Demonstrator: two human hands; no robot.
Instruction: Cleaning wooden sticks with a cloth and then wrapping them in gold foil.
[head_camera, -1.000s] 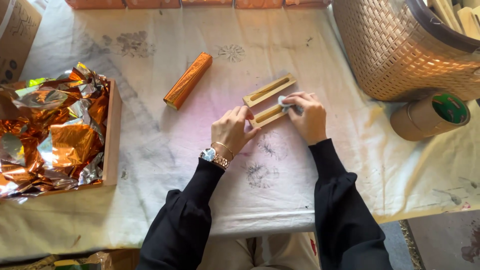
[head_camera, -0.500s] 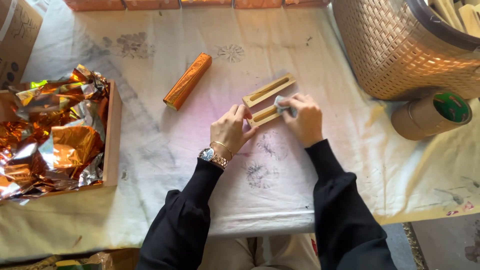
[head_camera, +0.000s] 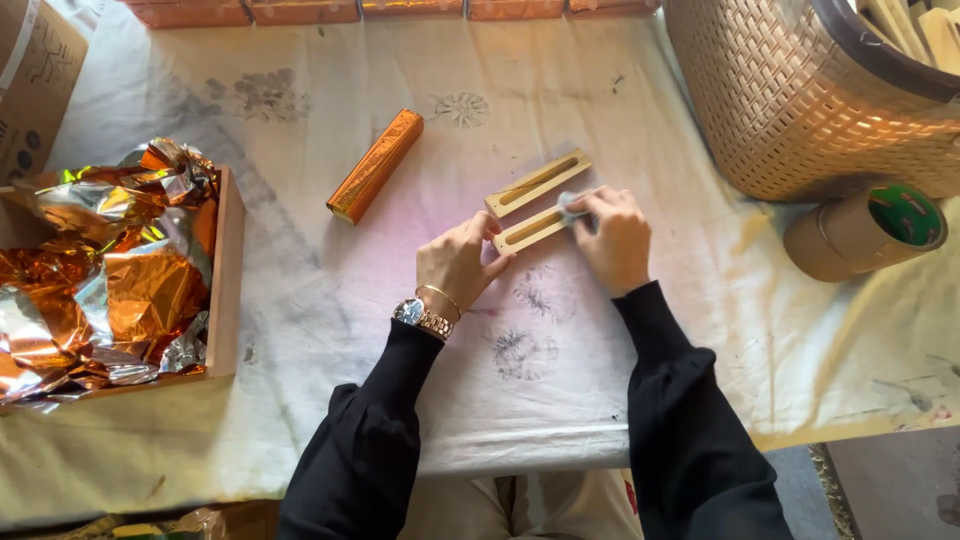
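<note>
Two slotted wooden bars lie side by side on the white cloth (head_camera: 300, 300). My left hand (head_camera: 457, 263), with a watch on its wrist, presses its fingertips on the left end of the nearer wooden bar (head_camera: 530, 229). My right hand (head_camera: 612, 238) pinches a small pale cloth pad (head_camera: 569, 206) against the right end of that bar. The farther wooden bar (head_camera: 538, 182) lies just behind, untouched. An orange foil-wrapped bar (head_camera: 376, 164) rests further left.
A wooden tray (head_camera: 226, 270) heaped with crumpled orange and silver foil (head_camera: 100, 270) sits at the left. A woven basket (head_camera: 800, 100) stands at the back right, with a roll of brown tape (head_camera: 862, 232) below it. More foil-wrapped bars (head_camera: 300, 10) line the far edge.
My right hand rubbed the pad along the nearer bar, sliding left and then back toward its right end. My left hand stayed pressed on the bar's left end.
</note>
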